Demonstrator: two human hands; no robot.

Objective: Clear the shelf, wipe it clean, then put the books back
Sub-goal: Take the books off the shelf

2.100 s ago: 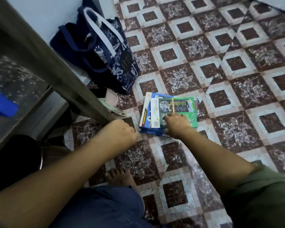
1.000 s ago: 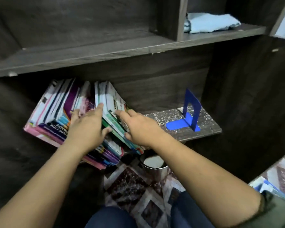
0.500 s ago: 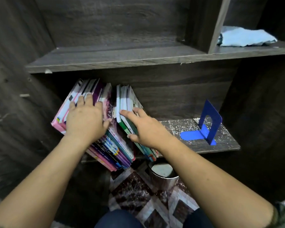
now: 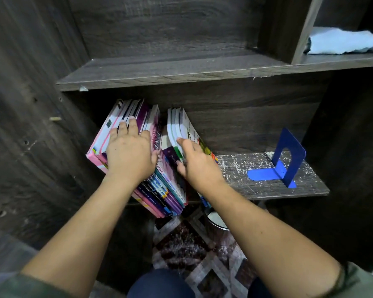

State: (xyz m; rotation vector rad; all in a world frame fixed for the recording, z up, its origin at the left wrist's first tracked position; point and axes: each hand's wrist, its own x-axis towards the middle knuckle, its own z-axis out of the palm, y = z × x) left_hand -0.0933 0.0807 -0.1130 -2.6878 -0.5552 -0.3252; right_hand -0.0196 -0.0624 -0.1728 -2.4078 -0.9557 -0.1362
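Note:
A leaning row of colourful books [image 4: 129, 117] fills the left end of the dark wooden lower shelf [image 4: 267, 186]. My left hand [image 4: 130, 153] lies flat on their spines, fingers spread, pressing them leftward. A thinner group of green and white books [image 4: 179, 123] stands apart to the right. My right hand [image 4: 197, 163] grips this group, thumb on the left side and fingers round the right. The shelf's bare right part is speckled with white dust.
A blue metal bookend [image 4: 285, 166] stands at the shelf's right end. A light blue cloth [image 4: 342, 40] lies on the upper shelf [image 4: 181, 69] at the right. Below the shelf a metal pot [image 4: 215, 220] sits on the patterned tile floor [image 4: 187, 244].
Two seconds ago my hands were at a stack of books on the floor. Since then they moved to the shelf; the left hand slid up the spines and the gap between groups widened.

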